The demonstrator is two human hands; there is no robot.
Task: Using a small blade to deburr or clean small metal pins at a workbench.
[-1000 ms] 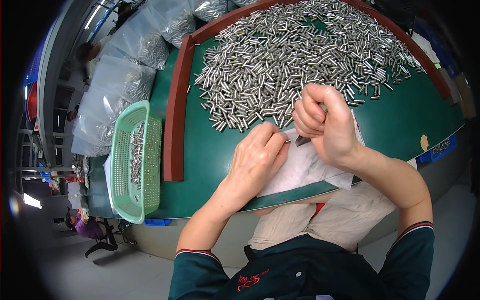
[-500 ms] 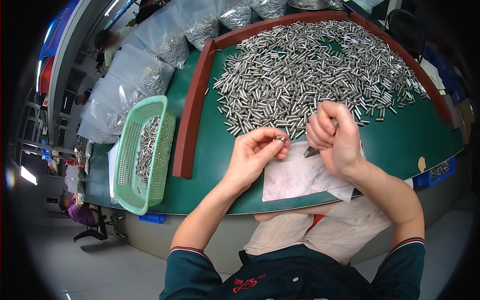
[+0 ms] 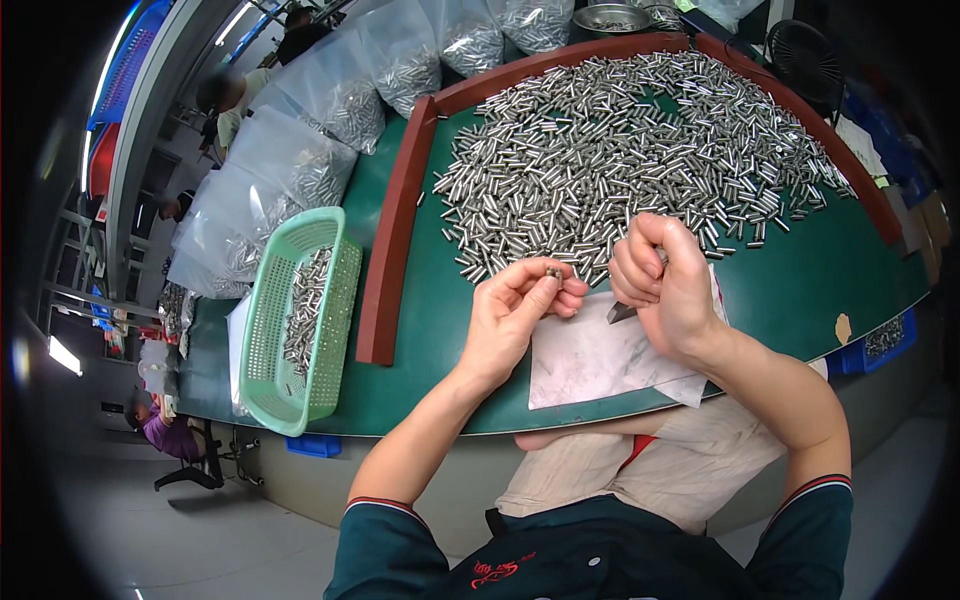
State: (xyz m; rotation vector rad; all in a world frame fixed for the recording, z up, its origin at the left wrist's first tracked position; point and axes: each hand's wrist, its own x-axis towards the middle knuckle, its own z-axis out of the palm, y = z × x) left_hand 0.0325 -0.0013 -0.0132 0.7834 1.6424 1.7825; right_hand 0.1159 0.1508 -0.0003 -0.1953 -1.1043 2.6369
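Observation:
My left hand is closed, with thumb and fingertips pinching small metal pins just in front of the pile; how many is too small to tell. Closed in a fist to its right, my right hand grips a dark tool with a flat, angled tip, most of it hidden in the palm. Both hands hover over a stained white sheet at the table's near edge. Beyond them a broad pile of short, shiny metal pins covers the green table.
Red-brown bars border the pile at left, back and right. A light green basket with pins stands on the left, near clear plastic bags of pins. A black fan and metal bowl are at the back. People sit far left.
The pins in my left fingers appear turned slightly, and the right fist sits a little lower. The whole view has shifted slightly, so the basket and bars appear further right.

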